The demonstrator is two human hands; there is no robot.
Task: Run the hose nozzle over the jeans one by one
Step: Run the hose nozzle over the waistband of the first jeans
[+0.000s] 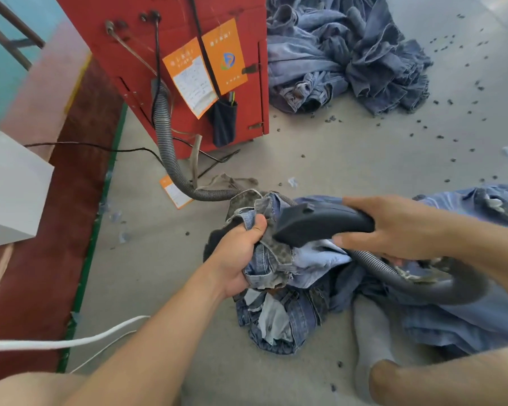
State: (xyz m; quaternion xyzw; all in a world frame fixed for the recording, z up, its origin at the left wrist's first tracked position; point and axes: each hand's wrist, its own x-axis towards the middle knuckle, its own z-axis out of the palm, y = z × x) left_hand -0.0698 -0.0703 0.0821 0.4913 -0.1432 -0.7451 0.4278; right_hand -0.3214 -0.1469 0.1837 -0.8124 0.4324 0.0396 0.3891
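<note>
Hands | left (238, 253) fist bunching jeans (272, 259) | right (393, 227) wrapped around hose nozzle (314, 225)

Left hand (237, 259) bunches jeans (279, 276); right hand (393, 227) holds the hose nozzle (317, 225) against them.

Single head-worn wide-angle view, facing forward and down at the floor (349, 159).

The camera sits above and behind the person's forearms, which enter from the bottom edge; the left hand (241, 253) and right hand (393, 227) lie close below the lens, near frame centre. The red cabinet (170, 68) stands farther off at upper left, a denim heap (343, 54) at upper right. Straight edges bow toward the margins from lens distortion. No second view is supplied, so nothing is shared.
</note>
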